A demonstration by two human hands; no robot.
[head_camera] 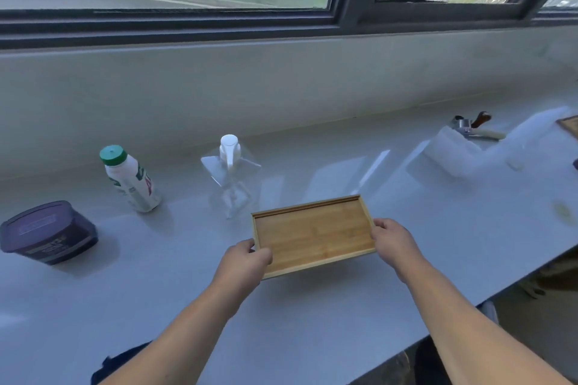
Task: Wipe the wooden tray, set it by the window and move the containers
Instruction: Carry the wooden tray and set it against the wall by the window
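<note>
A rectangular wooden tray [312,233] is at the middle of the pale counter, held at both short ends. My left hand [242,262] grips its near left corner, and my right hand [394,242] grips its right edge. The tray is bare inside. Behind it to the left stands a clear pump dispenser [231,175] with a white head. Further left is a white bottle with a green cap [129,180], leaning. A dark purple lidded tub [47,231] sits at the far left.
A wall [281,87] rises behind the counter under the dark window frame [344,19]. At the right back lie a white foam block [456,150] and a metal tool with a brown handle [472,126]. A dark cloth [115,366] lies at the near edge; the counter edge [469,309] runs diagonally at right.
</note>
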